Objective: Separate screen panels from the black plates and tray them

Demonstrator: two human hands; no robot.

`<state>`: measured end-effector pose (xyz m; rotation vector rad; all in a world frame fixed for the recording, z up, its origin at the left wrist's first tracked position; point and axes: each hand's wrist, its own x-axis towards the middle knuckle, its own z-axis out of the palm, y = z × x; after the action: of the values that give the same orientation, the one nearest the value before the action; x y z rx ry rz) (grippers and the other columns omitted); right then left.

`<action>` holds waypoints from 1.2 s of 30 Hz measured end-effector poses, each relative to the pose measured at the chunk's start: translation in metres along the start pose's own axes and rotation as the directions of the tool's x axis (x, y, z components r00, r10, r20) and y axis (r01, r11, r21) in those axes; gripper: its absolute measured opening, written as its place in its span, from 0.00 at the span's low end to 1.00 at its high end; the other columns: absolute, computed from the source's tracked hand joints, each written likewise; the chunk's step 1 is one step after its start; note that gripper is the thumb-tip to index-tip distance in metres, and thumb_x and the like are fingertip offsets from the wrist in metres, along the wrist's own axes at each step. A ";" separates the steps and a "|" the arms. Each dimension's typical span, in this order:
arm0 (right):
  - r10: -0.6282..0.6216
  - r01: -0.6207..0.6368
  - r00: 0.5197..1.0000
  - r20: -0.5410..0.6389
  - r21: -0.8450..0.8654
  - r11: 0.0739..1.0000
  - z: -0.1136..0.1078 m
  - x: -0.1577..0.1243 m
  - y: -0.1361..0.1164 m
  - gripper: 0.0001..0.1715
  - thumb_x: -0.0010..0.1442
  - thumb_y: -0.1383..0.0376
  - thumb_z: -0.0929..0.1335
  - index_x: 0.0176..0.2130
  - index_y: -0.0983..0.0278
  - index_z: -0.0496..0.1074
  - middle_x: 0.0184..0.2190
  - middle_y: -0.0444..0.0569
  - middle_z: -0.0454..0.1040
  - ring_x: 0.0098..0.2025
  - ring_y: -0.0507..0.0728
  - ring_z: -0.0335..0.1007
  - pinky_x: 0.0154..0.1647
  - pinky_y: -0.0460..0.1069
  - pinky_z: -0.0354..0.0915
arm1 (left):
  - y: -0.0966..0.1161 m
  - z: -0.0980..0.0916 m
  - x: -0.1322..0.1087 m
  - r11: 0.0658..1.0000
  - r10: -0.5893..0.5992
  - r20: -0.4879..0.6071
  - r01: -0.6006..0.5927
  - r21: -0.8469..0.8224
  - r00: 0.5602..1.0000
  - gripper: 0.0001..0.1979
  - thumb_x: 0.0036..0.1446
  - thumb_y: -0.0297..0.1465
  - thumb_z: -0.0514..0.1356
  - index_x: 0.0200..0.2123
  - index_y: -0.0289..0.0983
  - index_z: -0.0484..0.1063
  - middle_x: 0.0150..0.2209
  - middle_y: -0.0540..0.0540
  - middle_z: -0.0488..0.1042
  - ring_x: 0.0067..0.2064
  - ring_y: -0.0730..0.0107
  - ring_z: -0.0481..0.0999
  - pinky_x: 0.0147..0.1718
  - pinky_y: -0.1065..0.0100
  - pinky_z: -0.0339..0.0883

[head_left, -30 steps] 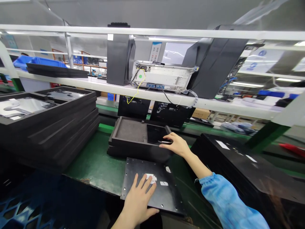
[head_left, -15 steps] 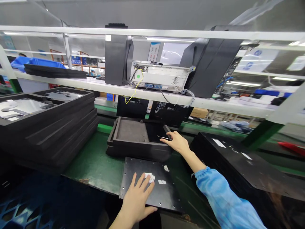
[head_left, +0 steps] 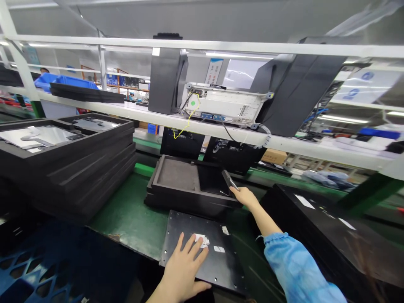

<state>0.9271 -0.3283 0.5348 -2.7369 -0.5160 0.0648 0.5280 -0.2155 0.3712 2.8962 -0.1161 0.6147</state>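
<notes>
My left hand (head_left: 186, 267) lies with spread fingers on a flat black metal plate (head_left: 206, 263) with small holes along its edges and white stickers. Behind the plate stands a black foam tray (head_left: 170, 191), holding a dark glossy panel (head_left: 210, 180) in its right part. At the tray's right end my right hand (head_left: 244, 197) is closed around a slim grey tool (head_left: 234, 183), whose exact kind I cannot make out. Close to those fingers, a small shiny metal piece (head_left: 224, 192) shows over the panel's front edge.
Stacked foam trays (head_left: 94, 164) rise at left. A pile of black plates (head_left: 318, 219) stands at right. Above the green bench (head_left: 132, 223), a white shelf (head_left: 132, 112) carries an opened white device (head_left: 227, 105) with cables. A blue crate (head_left: 28, 273) is at lower left.
My right hand has moved toward the tray's right end and now grips a slim grey tool there. The view has turned slightly left; my left hand stays on the plate.
</notes>
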 end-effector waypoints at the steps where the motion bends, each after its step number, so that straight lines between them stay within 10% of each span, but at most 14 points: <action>1: 0.010 -0.010 1.000 -0.004 -0.002 1.000 0.002 0.000 -0.001 0.31 0.74 0.46 0.63 0.49 0.66 0.84 0.46 0.64 0.83 0.52 0.73 0.81 0.49 0.57 0.71 | 0.000 0.001 0.000 1.000 0.001 -0.003 0.000 0.008 1.000 0.48 0.69 0.58 0.60 0.81 0.46 0.44 0.81 0.44 0.48 0.81 0.49 0.47 0.79 0.36 0.41; 11: -0.015 0.015 1.000 0.005 0.057 0.998 0.005 -0.014 -0.003 0.33 0.76 0.48 0.60 0.42 0.65 0.85 0.40 0.59 0.84 0.48 0.66 0.82 0.43 0.51 0.70 | -0.002 0.001 -0.002 0.999 0.010 0.001 -0.010 0.045 1.000 0.50 0.68 0.59 0.60 0.81 0.47 0.42 0.82 0.47 0.46 0.82 0.49 0.46 0.79 0.36 0.44; 27: -0.010 0.011 0.999 0.043 -0.029 1.000 -0.013 -0.034 -0.046 0.36 0.75 0.46 0.61 0.58 0.71 0.80 0.58 0.72 0.79 0.61 0.76 0.77 0.62 0.64 0.70 | -0.004 0.000 -0.001 0.997 -0.002 0.014 0.001 0.077 1.000 0.51 0.66 0.59 0.63 0.81 0.50 0.43 0.82 0.49 0.44 0.81 0.48 0.50 0.77 0.32 0.52; 32: -0.108 0.113 0.993 -0.044 0.106 0.988 -0.039 -0.109 -0.024 0.38 0.75 0.47 0.62 0.75 0.60 0.65 0.61 0.57 0.80 0.66 0.72 0.73 0.68 0.63 0.66 | -0.004 -0.005 0.000 0.990 0.035 -0.010 -0.033 0.137 0.999 0.51 0.66 0.56 0.65 0.81 0.48 0.44 0.81 0.47 0.47 0.79 0.44 0.54 0.74 0.32 0.58; 36: -0.260 0.321 0.946 -0.194 0.446 0.835 -0.069 -0.220 0.023 0.36 0.72 0.41 0.65 0.66 0.58 0.76 0.52 0.51 0.85 0.53 0.67 0.82 0.59 0.58 0.75 | -0.004 -0.005 0.002 0.979 0.068 -0.038 -0.059 0.193 0.997 0.51 0.64 0.51 0.68 0.81 0.46 0.47 0.80 0.45 0.53 0.77 0.41 0.59 0.72 0.33 0.61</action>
<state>0.7370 -0.4503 0.5868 -2.1433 -0.7633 -0.0539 0.5283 -0.2105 0.3754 3.0721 -0.1523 0.7389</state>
